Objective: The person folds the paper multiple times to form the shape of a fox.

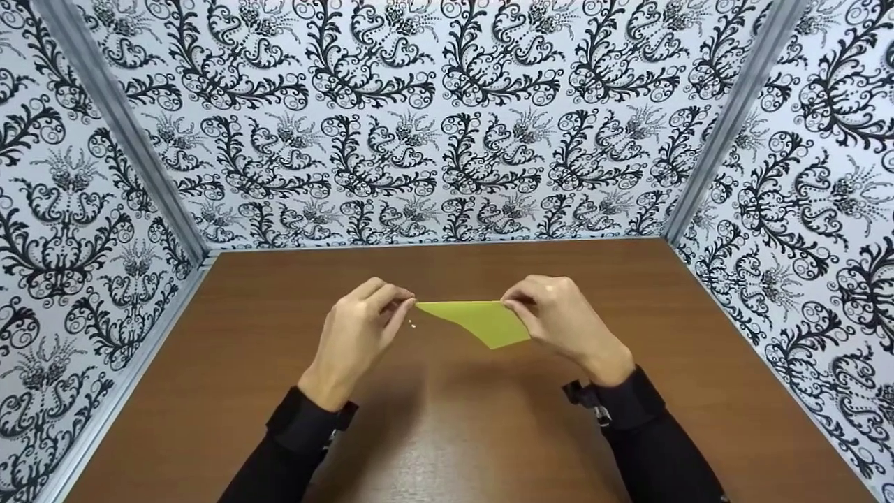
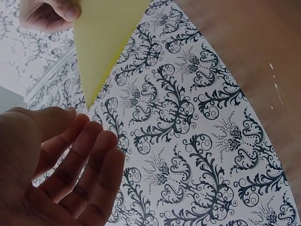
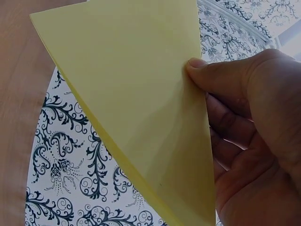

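Observation:
A folded sheet of yellow paper (image 1: 482, 320) is stretched between both hands above the wooden table, its top edge nearly level. My left hand (image 1: 360, 321) pinches the narrow pointed corner between thumb and index finger; in the left wrist view the paper (image 2: 101, 47) tapers down to those fingertips. The right hand (image 1: 562, 321) grips the upper edge toward the wider end. Seen from the right wrist, the thumb (image 3: 221, 75) presses flat on the paper's face (image 3: 136, 89), and the other fingers sit behind it. The layered lower edge shows a fold.
Below the hands is a brown wooden tabletop (image 1: 447, 447). Walls with a black floral pattern (image 1: 419, 126) enclose it at the back and both sides, joined by grey metal corner posts (image 1: 733, 112). Black wrist bands (image 1: 307, 423) sit over dark sleeves.

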Demonstrator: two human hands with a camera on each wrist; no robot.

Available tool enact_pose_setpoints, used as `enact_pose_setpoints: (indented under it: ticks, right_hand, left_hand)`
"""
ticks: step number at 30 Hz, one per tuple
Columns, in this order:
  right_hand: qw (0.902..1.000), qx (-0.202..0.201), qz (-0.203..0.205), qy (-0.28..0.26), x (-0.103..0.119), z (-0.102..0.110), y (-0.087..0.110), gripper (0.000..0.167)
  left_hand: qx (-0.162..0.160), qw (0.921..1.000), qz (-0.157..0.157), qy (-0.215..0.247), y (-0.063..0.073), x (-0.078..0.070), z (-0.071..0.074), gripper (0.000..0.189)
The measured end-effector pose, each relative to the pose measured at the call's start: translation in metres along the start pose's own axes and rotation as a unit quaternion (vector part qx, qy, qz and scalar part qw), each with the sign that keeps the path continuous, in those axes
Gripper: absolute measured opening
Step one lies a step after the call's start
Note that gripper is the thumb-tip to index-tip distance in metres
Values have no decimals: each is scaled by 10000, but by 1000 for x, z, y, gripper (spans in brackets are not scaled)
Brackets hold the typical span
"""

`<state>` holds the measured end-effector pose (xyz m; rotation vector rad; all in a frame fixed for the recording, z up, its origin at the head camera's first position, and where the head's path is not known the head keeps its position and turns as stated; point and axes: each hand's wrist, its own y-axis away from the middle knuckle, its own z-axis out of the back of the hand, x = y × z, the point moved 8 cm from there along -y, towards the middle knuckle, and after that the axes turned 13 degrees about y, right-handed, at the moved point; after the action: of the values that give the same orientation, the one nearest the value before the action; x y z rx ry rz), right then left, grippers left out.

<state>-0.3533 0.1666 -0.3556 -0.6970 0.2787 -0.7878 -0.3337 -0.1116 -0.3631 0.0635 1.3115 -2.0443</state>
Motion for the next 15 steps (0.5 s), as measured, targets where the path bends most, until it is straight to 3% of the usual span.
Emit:
enact_pose_setpoints:
  ticks: [8, 15]
  right_hand:
    - [9999, 122, -15, -81, 5, -3, 0, 9]
    - [9988, 371, -88, -293, 10, -7, -2, 6]
  left_hand:
    - [133, 9998, -143, 31, 3, -9, -8, 8]
    - [321, 9985, -395, -201, 6, -14, -23, 12]
